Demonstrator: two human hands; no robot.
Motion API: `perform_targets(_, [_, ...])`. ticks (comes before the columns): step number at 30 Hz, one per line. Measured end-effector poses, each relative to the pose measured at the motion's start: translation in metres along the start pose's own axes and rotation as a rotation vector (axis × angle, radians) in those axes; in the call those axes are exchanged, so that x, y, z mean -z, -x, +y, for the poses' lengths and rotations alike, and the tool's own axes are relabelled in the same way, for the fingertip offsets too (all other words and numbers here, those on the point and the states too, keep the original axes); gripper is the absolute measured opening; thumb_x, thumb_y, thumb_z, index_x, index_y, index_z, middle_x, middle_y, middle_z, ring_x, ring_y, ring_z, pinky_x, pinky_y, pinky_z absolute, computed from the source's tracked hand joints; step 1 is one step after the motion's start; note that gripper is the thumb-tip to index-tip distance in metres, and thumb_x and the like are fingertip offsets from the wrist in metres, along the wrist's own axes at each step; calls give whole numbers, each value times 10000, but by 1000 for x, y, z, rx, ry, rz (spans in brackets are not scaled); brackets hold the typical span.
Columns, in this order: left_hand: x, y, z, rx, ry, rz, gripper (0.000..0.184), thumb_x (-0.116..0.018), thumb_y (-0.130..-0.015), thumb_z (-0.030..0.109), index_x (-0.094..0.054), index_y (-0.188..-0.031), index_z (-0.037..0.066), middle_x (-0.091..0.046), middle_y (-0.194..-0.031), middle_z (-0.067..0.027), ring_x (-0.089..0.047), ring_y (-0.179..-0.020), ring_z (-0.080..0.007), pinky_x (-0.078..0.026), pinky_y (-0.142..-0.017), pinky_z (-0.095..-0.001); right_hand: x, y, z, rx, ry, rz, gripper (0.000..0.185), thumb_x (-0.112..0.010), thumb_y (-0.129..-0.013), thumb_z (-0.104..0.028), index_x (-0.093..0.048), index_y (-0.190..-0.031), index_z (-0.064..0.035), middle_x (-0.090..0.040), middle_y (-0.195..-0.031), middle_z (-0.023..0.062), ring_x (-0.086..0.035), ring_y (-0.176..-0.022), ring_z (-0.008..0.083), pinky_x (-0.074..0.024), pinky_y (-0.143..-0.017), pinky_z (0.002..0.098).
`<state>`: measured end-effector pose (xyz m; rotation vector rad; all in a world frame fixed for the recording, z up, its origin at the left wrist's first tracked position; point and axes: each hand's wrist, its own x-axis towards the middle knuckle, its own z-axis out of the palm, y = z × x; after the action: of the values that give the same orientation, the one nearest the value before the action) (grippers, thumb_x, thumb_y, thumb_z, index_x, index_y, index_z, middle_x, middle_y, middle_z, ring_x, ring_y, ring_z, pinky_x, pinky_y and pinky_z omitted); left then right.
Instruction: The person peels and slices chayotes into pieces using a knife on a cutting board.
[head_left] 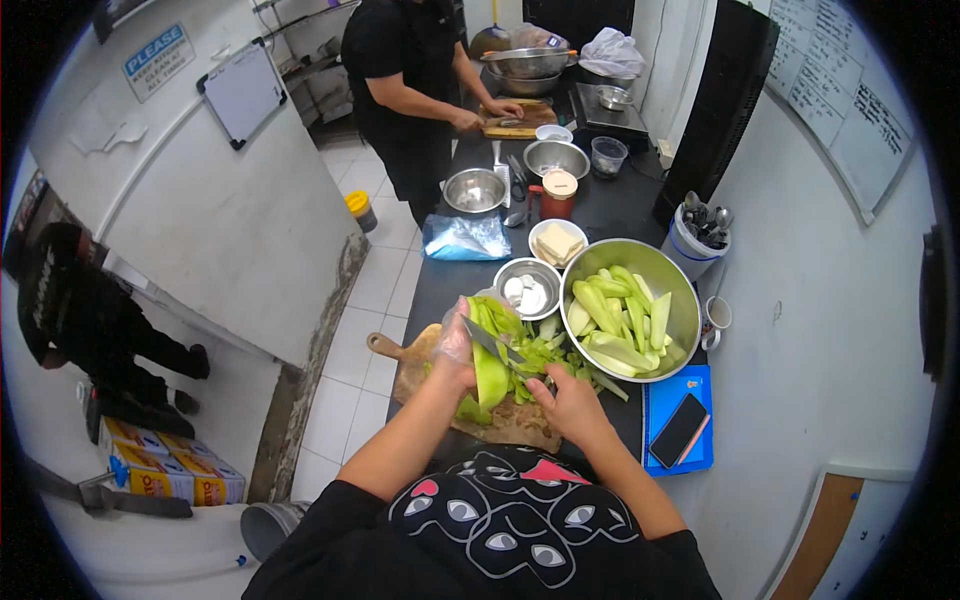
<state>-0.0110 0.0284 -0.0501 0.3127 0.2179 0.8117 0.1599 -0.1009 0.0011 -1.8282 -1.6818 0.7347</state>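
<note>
My left hand [456, 345], in a clear plastic glove, holds a pale green vegetable piece [490, 378] upright over a wooden board [520, 425]. A knife [492, 345] lies against that piece, its handle in my right hand [563, 400], which is bare. Green peelings [540, 352] are heaped on the board beyond my hands. Right of them, a large metal bowl [690, 320] holds several long pale green pieces [625, 315]. A small metal bowl [528, 290] with white pieces stands just behind the peelings.
Across the dark table, a co-worker [405, 90] cuts at another board [518, 118]. Nearer are a metal bowl [475, 190], red container [559, 197], blue-silver packet [466, 238] and butter-like block [558, 243]. A phone [679, 430] lies on a blue folder at right; another person [90, 310] is far left.
</note>
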Motion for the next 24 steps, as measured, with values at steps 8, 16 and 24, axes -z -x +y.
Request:
perform_targets(8, [-55,13,-21,-32,-279,281,356,-460,-935,332,-500,-1199,97,-579,-1135,-85,-581,-993,-204,-495,-837,-362,-3,-18,-3,19,19,180,380,-571,-865,-396,-486,-993,-48,-584,-650,221,-578,-643,436,-428,-547,492])
perform_targets(16, [-32,17,-5,57,-683,81,499,-510,-919,331,-364,-1326,80,-541,-1177,-87,-576,-1000,-187,-522,-771,-334,-7,-22,4,27,30,153,382,-536,-877,-425,-482,-964,-57,-580,-635,212,-578,-640,438,-438,-558,501])
perform_targets(24, [-33,27,-2,-94,-1202,174,506,-488,-932,336,-336,-1351,96,-563,-1149,-75,-580,-955,-199,-513,-727,-328,-10,-11,6,19,78,59,391,-527,-878,-433,-487,-960,-53,-585,-691,256,-577,-701,455,-435,-597,526])
